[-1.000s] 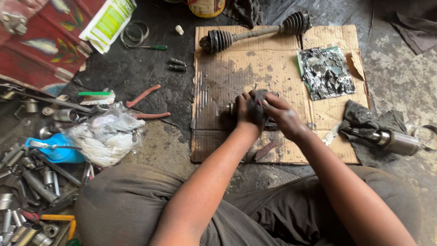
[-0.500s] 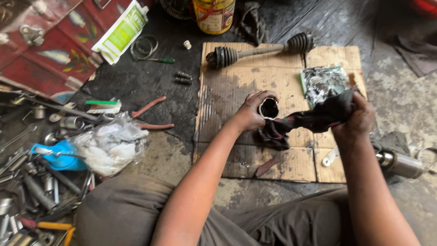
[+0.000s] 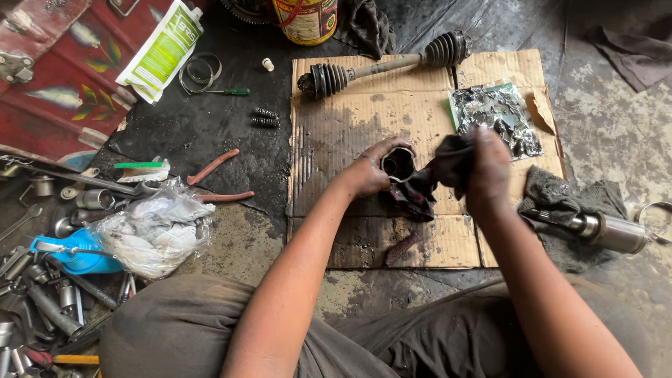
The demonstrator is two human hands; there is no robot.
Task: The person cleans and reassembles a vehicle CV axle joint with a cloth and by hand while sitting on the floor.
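Over the cardboard [image 3: 364, 126], left hand [image 3: 367, 175] grips metal cup [image 3: 397, 164]; right hand [image 3: 486, 171], pulled back, now returns clutching dark rag [image 3: 448, 164] beside cup's mouth.

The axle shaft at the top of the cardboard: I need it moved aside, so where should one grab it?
Take the axle shaft on its bare thin rod between the two ribbed boots, coming from above. It lies flat on the cardboard; the rod is narrow and free of both hands.

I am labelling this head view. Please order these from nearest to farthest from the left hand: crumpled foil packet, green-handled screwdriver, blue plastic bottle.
1. Crumpled foil packet, on the cardboard, to the right of the left hand.
2. Green-handled screwdriver, upper left on the floor.
3. Blue plastic bottle, far left among tools.
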